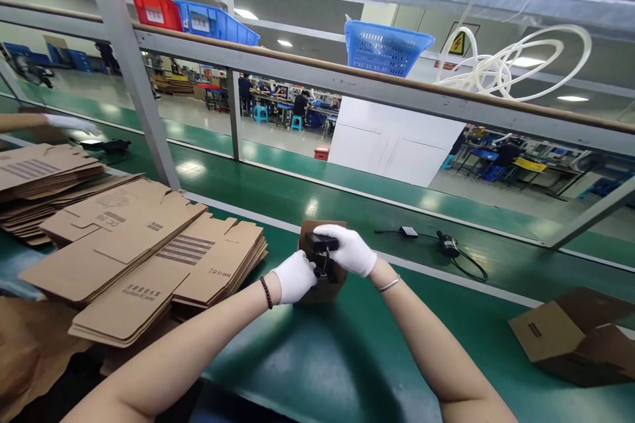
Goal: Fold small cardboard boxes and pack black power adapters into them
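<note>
Both of my hands wear white gloves and meet at an open cardboard box [323, 293] standing on the green work surface. In my right hand [353, 251] is a black block-shaped device [321, 242], gripped above the box's opening. My left hand [296, 277] is closed at the left side of the opening, with its fingertips against dark parts or a cable that I cannot make out. More black parts [325, 268] show inside the box, partly hidden by my fingers.
Stacks of flat cardboard boxes [124, 231] lie to the left. A black device with a cable [449, 244] lies on the green belt [268, 188]. Another open box [550, 334] stands at right. A co-worker's gloved hand [72, 124] is at far left. A metal post [131, 73] rises nearby.
</note>
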Demonstrator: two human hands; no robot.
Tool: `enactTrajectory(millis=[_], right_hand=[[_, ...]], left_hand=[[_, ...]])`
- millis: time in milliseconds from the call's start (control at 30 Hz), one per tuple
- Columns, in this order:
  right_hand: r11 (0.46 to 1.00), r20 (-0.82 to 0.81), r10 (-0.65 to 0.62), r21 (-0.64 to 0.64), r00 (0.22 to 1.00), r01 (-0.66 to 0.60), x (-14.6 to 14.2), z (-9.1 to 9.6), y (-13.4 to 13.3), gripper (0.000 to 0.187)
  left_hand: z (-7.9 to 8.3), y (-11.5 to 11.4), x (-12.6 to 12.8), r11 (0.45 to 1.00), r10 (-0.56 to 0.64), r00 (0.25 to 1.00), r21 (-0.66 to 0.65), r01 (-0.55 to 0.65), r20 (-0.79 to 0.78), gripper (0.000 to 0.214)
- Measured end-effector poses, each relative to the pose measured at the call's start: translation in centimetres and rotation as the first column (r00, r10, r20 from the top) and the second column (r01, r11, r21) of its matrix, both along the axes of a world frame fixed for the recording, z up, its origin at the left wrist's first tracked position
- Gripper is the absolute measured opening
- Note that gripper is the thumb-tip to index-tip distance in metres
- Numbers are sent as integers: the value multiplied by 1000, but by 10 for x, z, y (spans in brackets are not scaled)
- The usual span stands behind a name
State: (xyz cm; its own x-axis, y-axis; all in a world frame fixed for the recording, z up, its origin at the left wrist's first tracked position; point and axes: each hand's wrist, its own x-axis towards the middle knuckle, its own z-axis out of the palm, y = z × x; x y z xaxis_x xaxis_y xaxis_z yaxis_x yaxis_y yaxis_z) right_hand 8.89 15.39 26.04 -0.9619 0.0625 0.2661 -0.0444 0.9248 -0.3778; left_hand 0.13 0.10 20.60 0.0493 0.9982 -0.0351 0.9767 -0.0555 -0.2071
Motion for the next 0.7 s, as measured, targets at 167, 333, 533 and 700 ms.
enactTrajectory(millis=[167, 333, 533, 700], right_hand=[[993, 222, -115, 34, 968, 110, -14, -21, -2, 31], [936, 348, -252, 326, 903, 136, -24, -20, -4, 32], [870, 432, -371, 470, 822, 146, -35, -36, -23, 22], [853, 418, -386, 502, 822, 145, -41, -45, -29, 24]], left_hand=[[4, -2, 0, 1000, -12, 1000, 4, 12, -20, 20], [0, -3, 0, 1000, -20, 999, 8, 20, -27, 20], [1, -4, -2, 998, -30, 999, 48, 30, 10, 11], [22, -6, -14, 986, 77, 995, 145, -84, 56, 21]])
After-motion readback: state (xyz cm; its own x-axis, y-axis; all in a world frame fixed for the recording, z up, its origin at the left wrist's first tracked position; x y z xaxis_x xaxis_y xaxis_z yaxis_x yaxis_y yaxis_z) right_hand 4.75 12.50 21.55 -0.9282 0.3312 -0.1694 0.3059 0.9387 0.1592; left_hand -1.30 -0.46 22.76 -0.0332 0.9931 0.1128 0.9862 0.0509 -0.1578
